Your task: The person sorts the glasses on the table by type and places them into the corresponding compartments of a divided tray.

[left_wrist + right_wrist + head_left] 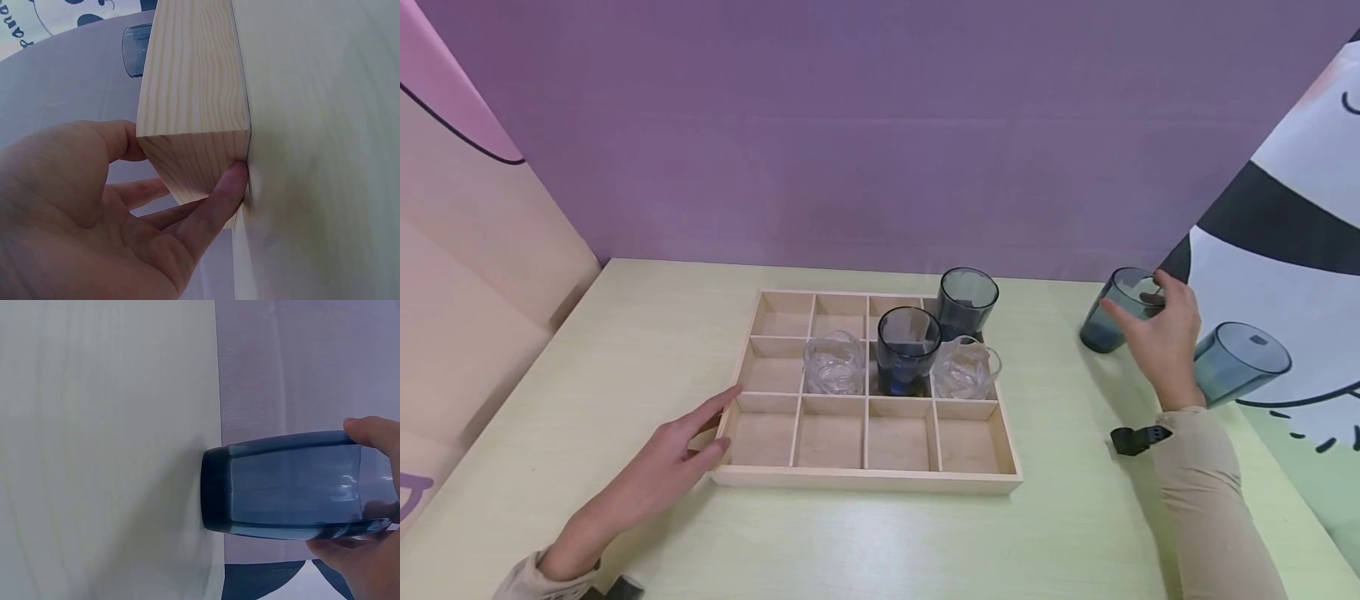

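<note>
My right hand point(1163, 335) grips a blue-grey tumbler point(287, 487) near its rim, thumb on one side and fingers on the other. The tumbler's base is right at the tabletop by the back edge. At the left side of a wooden divided tray point(865, 479), my left hand point(658, 471) rests its extended fingertips against the outer wall near the front corner. In the tray's middle row are a clear glass cup point(835, 367), a dark tumbler point(908, 354) and a clear glass mug point(964, 373). Another dark tumbler point(967, 296) stands in the back right compartment.
A second blue-grey tumbler point(1240, 362) stands at the table's right side, partly behind my right wrist. A purple backdrop point(880, 150) rises behind the pale tabletop point(1075, 533), and a panda-patterned cloth point(1285, 267) hangs on the right.
</note>
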Action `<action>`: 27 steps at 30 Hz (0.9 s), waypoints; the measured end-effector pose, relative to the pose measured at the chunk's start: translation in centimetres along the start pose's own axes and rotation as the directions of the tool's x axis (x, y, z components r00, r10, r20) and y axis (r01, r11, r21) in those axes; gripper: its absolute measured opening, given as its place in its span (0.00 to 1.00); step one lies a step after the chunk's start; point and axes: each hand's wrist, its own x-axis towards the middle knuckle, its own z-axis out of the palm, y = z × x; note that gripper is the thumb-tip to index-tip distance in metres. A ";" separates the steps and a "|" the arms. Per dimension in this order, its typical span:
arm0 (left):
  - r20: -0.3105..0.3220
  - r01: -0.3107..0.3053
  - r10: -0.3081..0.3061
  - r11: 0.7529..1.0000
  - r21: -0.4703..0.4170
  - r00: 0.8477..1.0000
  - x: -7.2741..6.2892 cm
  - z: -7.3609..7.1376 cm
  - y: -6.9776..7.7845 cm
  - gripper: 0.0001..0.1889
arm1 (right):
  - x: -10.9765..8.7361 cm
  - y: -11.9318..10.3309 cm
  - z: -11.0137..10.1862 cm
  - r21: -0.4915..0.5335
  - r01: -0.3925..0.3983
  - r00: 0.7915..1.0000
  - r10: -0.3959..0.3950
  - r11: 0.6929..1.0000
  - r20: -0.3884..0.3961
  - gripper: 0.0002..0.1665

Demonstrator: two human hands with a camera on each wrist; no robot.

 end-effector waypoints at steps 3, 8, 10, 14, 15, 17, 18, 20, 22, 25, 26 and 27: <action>-0.001 0.008 -0.008 1.000 0.002 1.000 0.0 0.1 0.1 0.31 | -0.1 -0.1 -0.1 0.004 0.001 1.000 -0.001 1.000 0.006 0.51; 0.002 0.009 -0.009 1.000 0.009 1.000 0.0 0.2 0.2 0.31 | -0.3 -0.3 -0.3 -0.001 0.042 0.999 -0.042 0.999 -0.006 0.50; 0.007 0.009 -0.009 1.000 0.008 1.000 0.0 0.2 0.2 0.31 | -0.3 -0.5 -0.4 -0.006 0.077 0.997 -0.077 0.997 -0.029 0.48; 0.010 0.005 -0.005 1.000 0.007 1.000 0.1 0.2 0.3 0.31 | -0.6 -1.2 -0.8 -0.010 0.115 0.992 -0.116 0.993 -0.055 0.47; 0.009 0.004 -0.004 1.000 0.007 1.000 0.1 0.2 0.3 0.31 | -0.7 -1.4 -0.9 -0.010 0.118 0.991 -0.118 0.993 -0.055 0.47; 0.007 -0.002 0.002 1.000 0.006 1.000 0.1 0.3 0.2 0.31 | -0.7 -1.8 -1.1 -0.015 0.125 0.991 -0.126 0.992 -0.049 0.48; 0.006 -0.004 0.004 1.000 0.005 1.000 0.1 0.4 0.2 0.31 | -0.7 -2.1 -1.2 -0.017 0.132 0.990 -0.132 0.991 -0.047 0.48; 0.008 -0.011 0.011 1.000 0.005 1.000 0.2 0.4 0.2 0.31 | -0.8 -2.8 -1.4 -0.024 0.141 0.989 -0.142 0.990 -0.042 0.48; 0.012 -0.015 0.015 1.000 0.009 1.000 0.2 0.5 0.2 0.31 | -1.0 -3.6 -1.5 -0.025 0.148 0.988 -0.148 0.989 -0.032 0.49; 0.003 -0.016 0.016 1.000 0.016 1.000 0.1 0.3 0.2 0.31 | -1.4 -4.9 -1.5 -0.015 0.162 0.986 -0.162 0.987 -0.025 0.49; -0.001 -0.019 0.019 1.000 0.017 1.000 0.1 0.3 0.2 0.31 | -1.5 -5.3 -1.6 -0.011 0.167 0.986 -0.168 0.986 -0.023 0.49; -0.004 -0.022 0.022 1.000 0.020 1.000 0.0 0.2 0.2 0.31 | -1.5 -5.7 -1.6 -0.007 0.176 0.984 -0.176 0.984 -0.024 0.49</action>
